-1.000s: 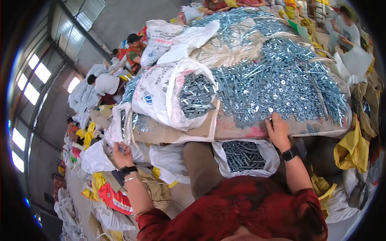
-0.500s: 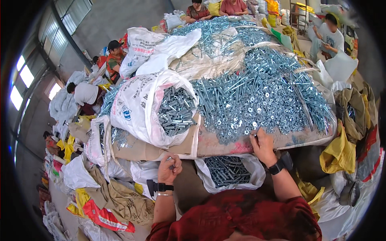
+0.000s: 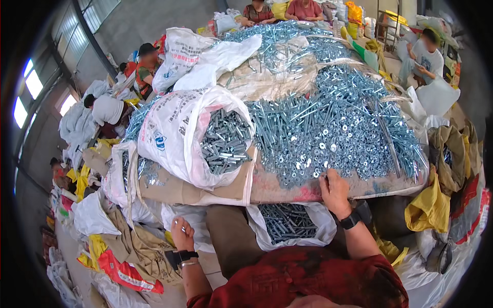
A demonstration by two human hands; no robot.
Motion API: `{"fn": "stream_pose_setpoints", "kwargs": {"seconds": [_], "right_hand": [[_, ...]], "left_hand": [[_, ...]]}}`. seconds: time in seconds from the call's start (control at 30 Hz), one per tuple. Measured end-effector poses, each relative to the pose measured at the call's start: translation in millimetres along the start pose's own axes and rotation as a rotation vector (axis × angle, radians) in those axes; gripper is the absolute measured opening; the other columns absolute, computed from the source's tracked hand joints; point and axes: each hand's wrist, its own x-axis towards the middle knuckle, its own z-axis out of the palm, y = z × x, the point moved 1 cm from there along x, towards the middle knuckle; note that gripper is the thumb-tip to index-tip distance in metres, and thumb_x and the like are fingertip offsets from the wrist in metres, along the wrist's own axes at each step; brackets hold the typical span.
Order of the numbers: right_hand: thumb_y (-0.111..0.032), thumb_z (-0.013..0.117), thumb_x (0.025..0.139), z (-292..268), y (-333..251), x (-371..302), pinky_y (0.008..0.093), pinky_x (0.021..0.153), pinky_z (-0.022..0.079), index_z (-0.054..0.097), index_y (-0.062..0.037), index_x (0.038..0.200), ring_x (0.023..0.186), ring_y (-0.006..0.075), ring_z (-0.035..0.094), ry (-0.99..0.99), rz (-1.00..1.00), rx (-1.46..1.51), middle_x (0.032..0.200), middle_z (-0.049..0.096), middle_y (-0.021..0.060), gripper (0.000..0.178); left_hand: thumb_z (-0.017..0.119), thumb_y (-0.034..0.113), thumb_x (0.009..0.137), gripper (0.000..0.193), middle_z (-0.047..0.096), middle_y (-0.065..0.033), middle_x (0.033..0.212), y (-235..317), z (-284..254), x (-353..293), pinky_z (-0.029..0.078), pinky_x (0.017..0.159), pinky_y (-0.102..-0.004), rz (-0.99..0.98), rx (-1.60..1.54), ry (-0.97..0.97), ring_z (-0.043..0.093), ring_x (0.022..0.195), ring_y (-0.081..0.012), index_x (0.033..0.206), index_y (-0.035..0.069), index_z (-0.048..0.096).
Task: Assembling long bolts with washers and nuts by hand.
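Observation:
A broad heap of long, thin silvery bolts (image 3: 277, 115) and loose flat washers (image 3: 328, 149) covers the padded work surface (image 3: 292, 192). At the heap's near edge my right hand (image 3: 336, 192) has its fingers curled together by the washers; whatever they pinch is too small to name. My left hand (image 3: 182, 235) is low on the left, away from the surface, closed with a bit of shiny metal showing at the fingers. An open white woven sack (image 3: 169, 133) lies on its side, its mouth full of short metal sleeves (image 3: 223, 143).
Below the surface's edge, between my arms, an open white bag (image 3: 328, 220) holds dark metal sleeves (image 3: 287, 222). Yellow sacking (image 3: 429, 208) hangs at the right. Empty sacks (image 3: 136, 262) lie at the lower left. Several people sit around the heap, one at the right (image 3: 427, 59).
My left hand has moved left and down, away from the surface's edge. My right hand stays by the washers, with its fingertips slightly shifted. The view has shifted a little.

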Motion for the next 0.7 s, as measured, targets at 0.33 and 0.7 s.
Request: {"fn": "stream_pose_setpoints", "kwargs": {"seconds": [0.33,0.7], "right_hand": [[-0.017,0.061,0.093,12,-1,-1,0.0494,0.053,0.039,0.048,-0.0035,0.084,0.062,0.0433,0.056,-0.016,0.066,-0.114,0.068,0.056,0.0204,0.021],[-0.014,0.063,0.091,17,-18,3,0.0484,0.055,0.042,0.05,-0.0056,0.086,0.064,0.042,0.057,-0.026,0.064,-0.274,0.071,0.055,0.0194,0.016]], "left_hand": [[0.06,0.017,0.091,0.008,0.059,-0.0038,0.07,-213,-144,19,0.044,0.044,-0.0304,-0.454,0.487,0.017,0.057,0.054,-0.0158,0.093,0.009,0.06],[0.06,0.017,0.091,0.008,0.059,-0.0042,0.071,-285,-137,11,0.045,0.045,-0.031,-0.66,0.406,0.081,0.058,0.055,-0.0164,0.092,0.009,0.06]]}}
